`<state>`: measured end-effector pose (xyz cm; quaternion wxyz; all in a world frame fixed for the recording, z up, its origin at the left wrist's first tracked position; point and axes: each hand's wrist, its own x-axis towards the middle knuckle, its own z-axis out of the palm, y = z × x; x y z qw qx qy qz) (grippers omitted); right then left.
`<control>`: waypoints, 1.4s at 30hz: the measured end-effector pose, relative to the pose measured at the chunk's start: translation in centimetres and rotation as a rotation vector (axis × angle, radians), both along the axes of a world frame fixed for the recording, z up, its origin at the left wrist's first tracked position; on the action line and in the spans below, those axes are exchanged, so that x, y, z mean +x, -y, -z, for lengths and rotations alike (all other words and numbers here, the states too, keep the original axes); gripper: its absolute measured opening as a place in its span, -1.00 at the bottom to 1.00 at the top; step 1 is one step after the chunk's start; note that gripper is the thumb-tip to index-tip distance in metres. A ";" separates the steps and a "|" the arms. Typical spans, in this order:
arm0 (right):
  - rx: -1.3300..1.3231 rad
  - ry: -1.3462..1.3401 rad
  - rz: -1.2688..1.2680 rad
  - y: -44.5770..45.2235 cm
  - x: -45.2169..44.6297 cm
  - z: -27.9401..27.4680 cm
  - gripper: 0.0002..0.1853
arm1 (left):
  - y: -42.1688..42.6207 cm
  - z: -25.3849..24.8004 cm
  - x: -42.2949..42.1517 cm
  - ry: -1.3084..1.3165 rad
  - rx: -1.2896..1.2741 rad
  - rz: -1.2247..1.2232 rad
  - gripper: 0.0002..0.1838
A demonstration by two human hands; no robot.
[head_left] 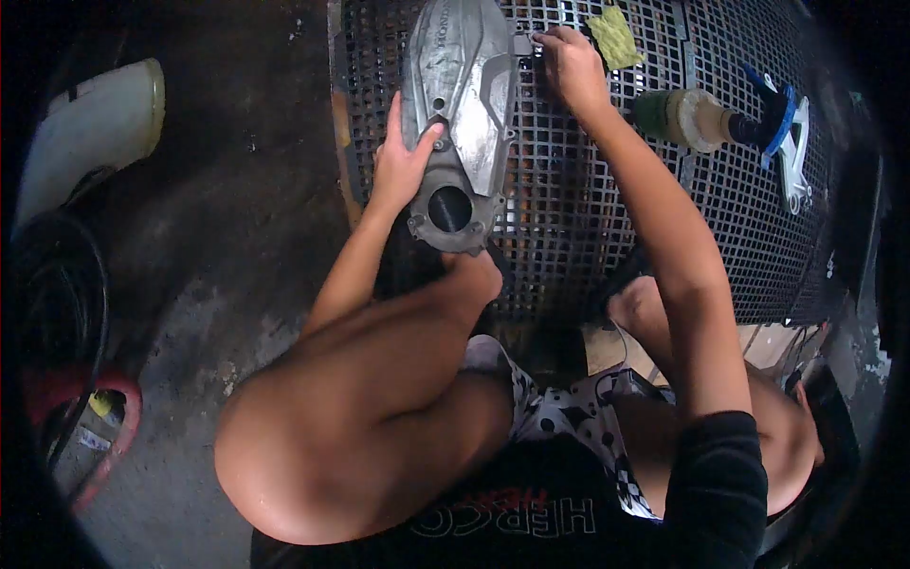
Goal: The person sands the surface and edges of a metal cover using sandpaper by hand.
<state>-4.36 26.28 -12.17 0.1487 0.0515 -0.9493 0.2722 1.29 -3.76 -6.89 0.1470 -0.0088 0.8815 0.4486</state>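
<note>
A long metal engine cover (pixel 460 95) with raised HONDA lettering lies on the black grid, its round opening toward me. My left hand (pixel 406 161) grips its left side near the middle, with the thumb on top and the other fingers along the edge. Just off the cover's upper right edge, my right hand (pixel 573 66) pinches a small flat grey piece (pixel 523 45). Whether that piece touches the cover I cannot tell. A yellow-green sponge (pixel 614 38) lies right beside my right hand.
Right of my forearm, a green-and-cream bottle (pixel 697 120) lies on the perforated grid (pixel 559 209). Farther right are a silver bracket (pixel 796 161) and a blue strip (pixel 783 123). A whitish container (pixel 95 133), black hose (pixel 100 294) and red tube (pixel 131 408) occupy the left floor.
</note>
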 end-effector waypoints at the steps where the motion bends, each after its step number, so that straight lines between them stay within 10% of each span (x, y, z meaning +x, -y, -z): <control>1: -0.033 -0.057 0.001 -0.1 0.3 0.2 -0.60 | 0.0 0.7 -0.3 -0.042 0.026 0.014 -0.06; 24: -0.130 0.037 0.315 1.0 0.9 0.6 -0.69 | -1.7 -1.2 -0.5 -0.077 -0.086 0.051 0.01; 42: -0.102 -0.022 0.105 3.2 2.6 0.8 -0.73 | -1.9 -0.8 -0.3 -0.087 -0.117 0.043 0.02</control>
